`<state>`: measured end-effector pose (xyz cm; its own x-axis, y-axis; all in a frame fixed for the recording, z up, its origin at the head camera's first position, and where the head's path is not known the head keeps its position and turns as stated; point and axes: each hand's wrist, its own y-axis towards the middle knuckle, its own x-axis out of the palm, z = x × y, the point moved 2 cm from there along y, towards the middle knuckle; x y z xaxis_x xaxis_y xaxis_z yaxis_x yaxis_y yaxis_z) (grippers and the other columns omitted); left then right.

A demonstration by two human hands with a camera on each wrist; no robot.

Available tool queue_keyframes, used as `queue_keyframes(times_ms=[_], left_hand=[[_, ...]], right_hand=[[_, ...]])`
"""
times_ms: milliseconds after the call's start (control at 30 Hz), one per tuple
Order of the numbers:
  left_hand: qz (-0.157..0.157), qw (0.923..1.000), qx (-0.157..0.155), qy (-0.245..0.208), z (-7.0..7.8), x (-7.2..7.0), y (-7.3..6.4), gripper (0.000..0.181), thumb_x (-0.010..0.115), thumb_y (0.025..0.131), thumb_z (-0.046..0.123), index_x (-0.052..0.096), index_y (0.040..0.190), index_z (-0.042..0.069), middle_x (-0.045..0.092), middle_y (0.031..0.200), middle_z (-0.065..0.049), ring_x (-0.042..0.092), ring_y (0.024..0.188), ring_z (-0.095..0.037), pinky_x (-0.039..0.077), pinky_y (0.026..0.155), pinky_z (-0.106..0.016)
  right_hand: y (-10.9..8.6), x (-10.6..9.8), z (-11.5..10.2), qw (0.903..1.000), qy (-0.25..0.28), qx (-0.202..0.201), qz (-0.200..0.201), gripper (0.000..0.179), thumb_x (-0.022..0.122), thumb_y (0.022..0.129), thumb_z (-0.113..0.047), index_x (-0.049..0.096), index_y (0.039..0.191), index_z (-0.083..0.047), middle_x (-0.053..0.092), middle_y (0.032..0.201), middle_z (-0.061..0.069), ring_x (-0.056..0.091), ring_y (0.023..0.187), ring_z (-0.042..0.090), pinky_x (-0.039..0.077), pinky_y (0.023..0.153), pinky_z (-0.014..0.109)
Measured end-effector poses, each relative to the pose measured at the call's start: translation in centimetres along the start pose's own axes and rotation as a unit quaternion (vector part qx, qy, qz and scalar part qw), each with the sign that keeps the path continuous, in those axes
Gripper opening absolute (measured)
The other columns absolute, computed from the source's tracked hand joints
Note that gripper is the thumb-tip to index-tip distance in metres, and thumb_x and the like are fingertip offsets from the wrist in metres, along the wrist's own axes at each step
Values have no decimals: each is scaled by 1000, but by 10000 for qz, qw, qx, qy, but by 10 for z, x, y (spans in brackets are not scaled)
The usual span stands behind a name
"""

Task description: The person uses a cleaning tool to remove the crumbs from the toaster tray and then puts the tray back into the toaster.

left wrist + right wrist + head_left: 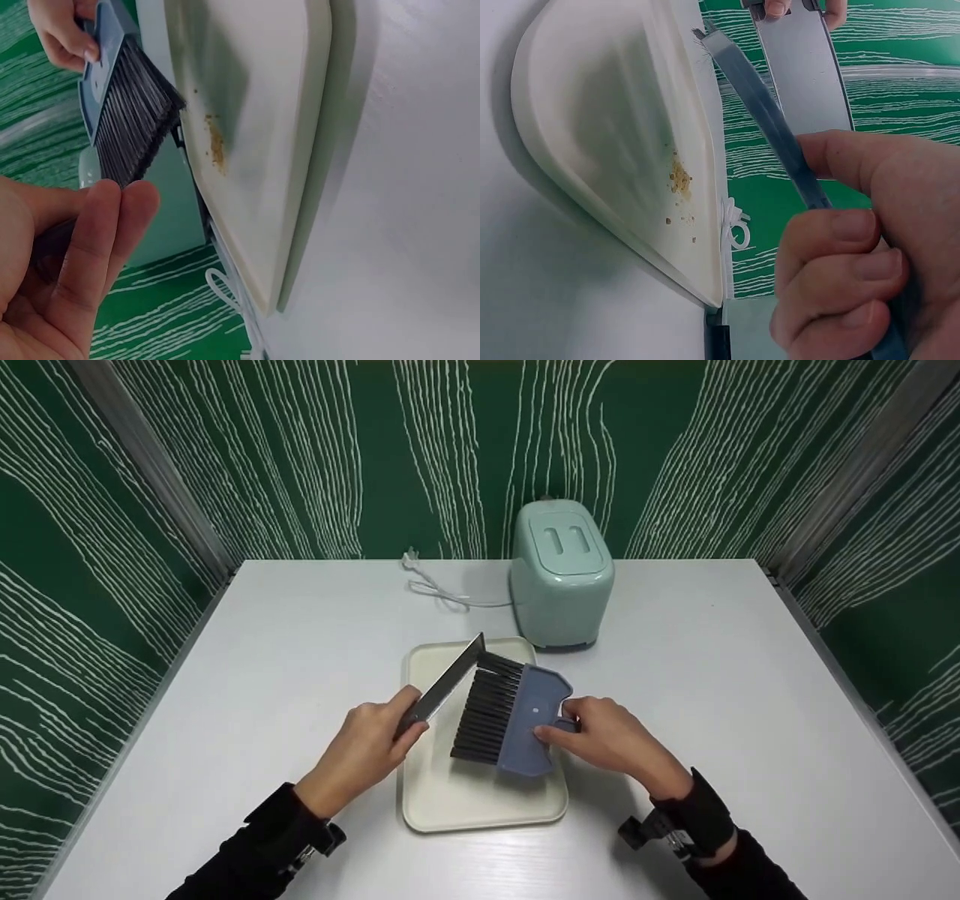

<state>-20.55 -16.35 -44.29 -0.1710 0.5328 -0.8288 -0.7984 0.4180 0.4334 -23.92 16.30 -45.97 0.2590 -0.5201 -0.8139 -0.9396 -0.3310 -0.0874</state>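
My left hand (375,739) grips a narrow dark grey dustpan (448,682), seen nearly edge-on, tilted over the tray. In my right hand (611,731) is a blue-grey hand brush (534,720), its thumb on the brush's flat back. The black bristles (489,709) point left towards the dustpan; in the head view their upper tips overlap its far end, and I cannot tell whether they touch. Beneath both lies a cream tray (480,810). Brown crumbs (679,180) lie on the tray in both wrist views; the brush and dustpan hide them in the head view.
A mint-green toaster (562,577) stands behind the tray to the right. Its white cord and plug (442,589) lie left of it on the white table (300,630). Green walls with white lines enclose the back and sides.
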Motion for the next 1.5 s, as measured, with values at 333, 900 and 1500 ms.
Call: queue_keyframes(times_ms=[333, 900, 1500], left_hand=[[68, 9999, 12, 137, -3, 1, 0, 25, 80, 97, 10, 60, 109, 3, 57, 65, 2, 49, 58, -11, 45, 52, -28], [-235, 9978, -316, -532, -4, 2, 2, 23, 79, 99, 13, 60, 111, 6, 66, 67, 2, 67, 53, -9, 49, 51, -19], [-615, 9836, -1031, -1349, -7, -2, 4, 21, 77, 100, 12, 60, 113, 7, 71, 73, 1, 73, 58, -11, 55, 50, -17]], right_hand=[[-6, -4, -3, 9997, 86, 30, -224, 45, 74, 96, -49, 53, 72, -16, 42, 65, -7, 44, 63, 13, 33, 59, 30], [-7, -1, -19, 9994, 16, -346, 97, 40, 75, 97, -50, 58, 78, -19, 43, 65, -9, 41, 60, 9, 29, 56, 26], [-12, -6, -14, 9986, -118, -422, 309, 47, 76, 96, -52, 51, 74, -19, 38, 63, -11, 37, 57, 7, 26, 55, 25]])
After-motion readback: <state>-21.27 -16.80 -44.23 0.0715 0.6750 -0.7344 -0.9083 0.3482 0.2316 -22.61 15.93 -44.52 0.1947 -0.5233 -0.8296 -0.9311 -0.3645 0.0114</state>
